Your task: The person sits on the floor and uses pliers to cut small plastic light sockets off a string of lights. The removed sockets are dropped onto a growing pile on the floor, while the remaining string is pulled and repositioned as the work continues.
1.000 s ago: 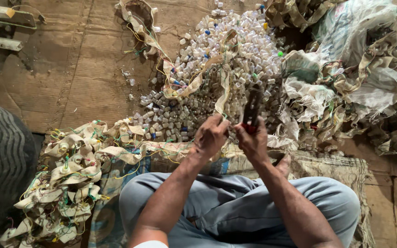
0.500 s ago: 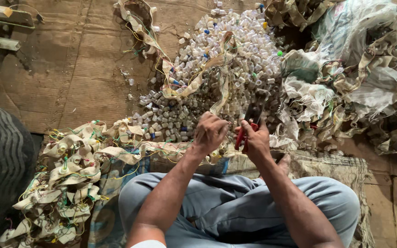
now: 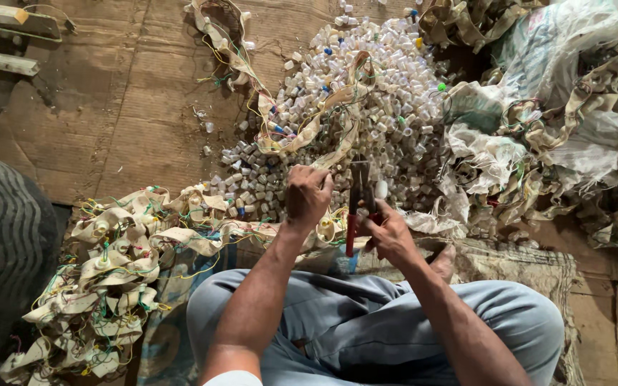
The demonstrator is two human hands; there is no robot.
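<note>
The floor (image 3: pixel 130 107) is covered with brown cardboard, and the person sits on it with crossed legs in grey-blue trousers (image 3: pixel 366 322). At the right lies a big heap of crumpled sacks and cloth strips (image 3: pixel 559 121). At the left, beside the knee, is a second heap of pale strips with green and yellow wires (image 3: pixel 101 279). Between them, in front of the person, a pile of small clear plastic caps (image 3: pixel 366 93) spreads over the cardboard, some with blue or green tops. One long strip (image 3: pixel 309 129) runs across this pile down to the hands.

The right hand (image 3: pixel 389 232) holds a pair of pliers with red handles (image 3: pixel 356 200). One second ago the pliers were lifted higher, with the dark head up over the pile; half a second ago they were low and mostly hidden in the hand. Now they stand nearly upright again, just beside the left hand, with the head over the edge of the caps. I judge that one squeeze is finished and the tool is set for another. The fingers are wrapped around the handles.

The left hand (image 3: pixel 307 196) has stayed in almost the same place. It is closed as a fist on the end of the strip, near the pliers' head. What it pinches there is too small to tell.
</note>
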